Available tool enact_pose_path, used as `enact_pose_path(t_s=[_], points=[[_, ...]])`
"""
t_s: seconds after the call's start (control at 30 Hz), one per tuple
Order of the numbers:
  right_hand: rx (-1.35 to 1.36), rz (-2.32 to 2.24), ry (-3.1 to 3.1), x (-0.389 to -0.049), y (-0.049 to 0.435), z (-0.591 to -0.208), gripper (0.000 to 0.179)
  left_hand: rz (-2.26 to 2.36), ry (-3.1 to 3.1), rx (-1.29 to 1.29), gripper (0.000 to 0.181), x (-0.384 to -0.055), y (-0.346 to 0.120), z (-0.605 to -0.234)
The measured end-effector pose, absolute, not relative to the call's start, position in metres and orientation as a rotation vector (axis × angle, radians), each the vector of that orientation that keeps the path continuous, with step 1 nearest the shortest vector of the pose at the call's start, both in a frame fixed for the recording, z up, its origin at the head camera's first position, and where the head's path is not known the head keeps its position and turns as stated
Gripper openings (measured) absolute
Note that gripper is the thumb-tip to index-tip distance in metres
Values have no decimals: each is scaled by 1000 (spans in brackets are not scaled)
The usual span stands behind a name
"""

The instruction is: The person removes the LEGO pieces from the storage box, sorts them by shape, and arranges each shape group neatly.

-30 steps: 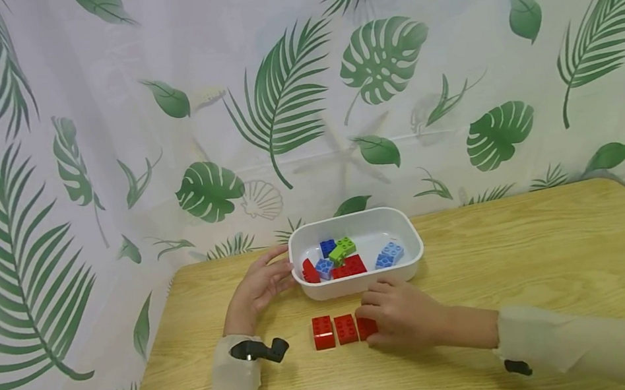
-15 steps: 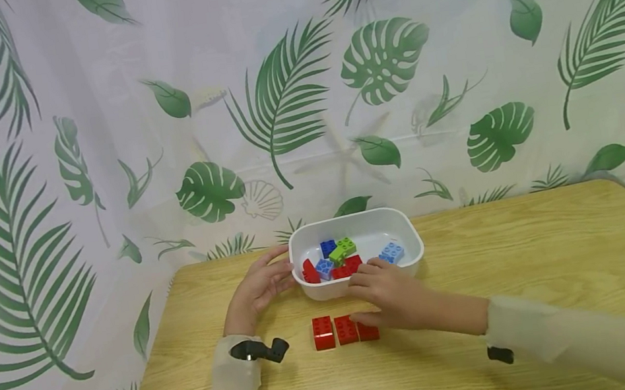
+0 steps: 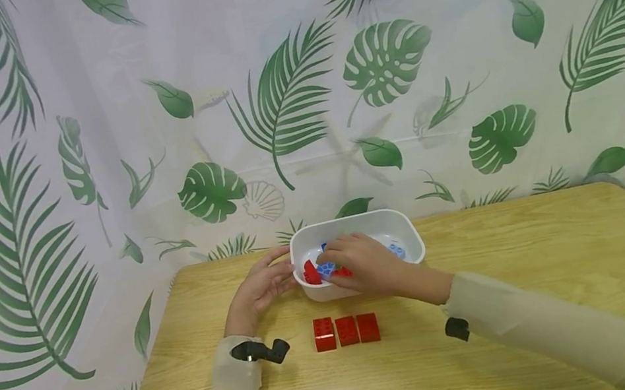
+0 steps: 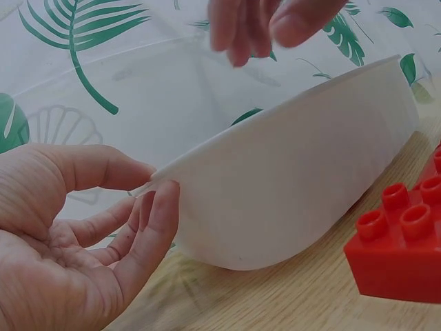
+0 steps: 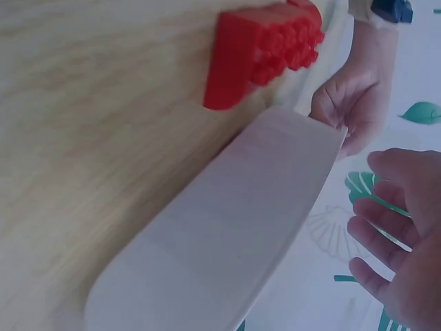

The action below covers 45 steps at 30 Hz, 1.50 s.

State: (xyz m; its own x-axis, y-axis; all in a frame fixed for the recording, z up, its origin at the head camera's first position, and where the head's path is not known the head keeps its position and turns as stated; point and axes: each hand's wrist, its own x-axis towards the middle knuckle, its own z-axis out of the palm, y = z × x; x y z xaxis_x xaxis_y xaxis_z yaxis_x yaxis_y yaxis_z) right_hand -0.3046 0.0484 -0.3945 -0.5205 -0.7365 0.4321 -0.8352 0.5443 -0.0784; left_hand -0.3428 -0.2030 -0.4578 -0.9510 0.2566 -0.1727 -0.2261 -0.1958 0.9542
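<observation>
A white plastic tub [image 3: 332,292] stands at the back of the table with toy building bricks in it. At its left end my left hand [image 3: 262,286] pinches the rim between thumb and fingers, plainest in the left wrist view. Over the tub's middle is my right hand [image 3: 365,264], its fingers [image 5: 379,241] spread and loosely bent with nothing between them. It partly covers the bricks below. Inside, a curved red brick [image 3: 311,274], a blue patterned brick [image 3: 327,269] and a light blue brick [image 3: 397,250] show.
In front of the tub three red bricks stand in a row: a left one [image 3: 324,334], a middle one [image 3: 346,331] and a right one [image 3: 368,328]. A leaf-print curtain [image 3: 333,85] hangs behind the wooden table [image 3: 506,248].
My right hand has let go of the right-hand red brick in the row and moved up and left, over the tub. The left hand has stayed at the rim.
</observation>
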Motion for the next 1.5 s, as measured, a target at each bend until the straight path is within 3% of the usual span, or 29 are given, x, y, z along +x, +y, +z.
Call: enact_pose_path(t_s=[0.73, 1.5], points=[[1313, 303, -2823, -365, 5, -404, 43, 2223, 1756, 29, 51, -344, -202, -462], [1270, 308, -2975, -377, -10, -412, 39, 2236, 1715, 48, 52, -345, -204, -462]])
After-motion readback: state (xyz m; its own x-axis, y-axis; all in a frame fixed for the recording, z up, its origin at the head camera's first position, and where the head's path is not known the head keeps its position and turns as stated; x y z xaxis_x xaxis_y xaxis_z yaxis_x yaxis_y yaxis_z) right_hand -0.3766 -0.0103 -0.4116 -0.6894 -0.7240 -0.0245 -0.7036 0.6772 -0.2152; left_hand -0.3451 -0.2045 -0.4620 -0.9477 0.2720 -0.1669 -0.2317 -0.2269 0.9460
